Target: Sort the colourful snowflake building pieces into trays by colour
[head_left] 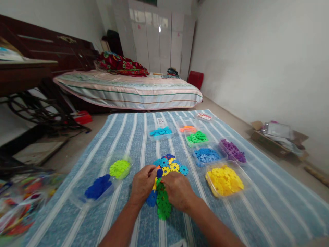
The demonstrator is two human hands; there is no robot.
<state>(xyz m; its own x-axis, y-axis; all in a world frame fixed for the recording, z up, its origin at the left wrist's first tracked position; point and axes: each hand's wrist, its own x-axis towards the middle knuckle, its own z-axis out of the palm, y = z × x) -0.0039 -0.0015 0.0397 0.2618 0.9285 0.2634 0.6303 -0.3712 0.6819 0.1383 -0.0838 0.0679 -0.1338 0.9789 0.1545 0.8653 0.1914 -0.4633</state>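
A flat build of interlocking plastic snowflake discs (174,167) lies on the striped cloth, with yellow, light blue and dark blue discs at its far end. Green discs (163,204) run down its near end, beside a blue disc (151,198). My left hand (143,182) is closed on the left edge of the build, fingertips pinching near a dark blue disc and a bit of orange. From the right, my right hand (179,190) pinches the build just above the green discs. Its fingers cover the piece between them.
Clear tubs hold dark blue (98,187), lime (119,168), light blue (161,131), orange (187,129), green (197,137), blue (207,155), purple (233,150) and yellow discs (224,180). A bed (133,91) stands beyond; a cardboard box (267,140) sits on the floor at right.
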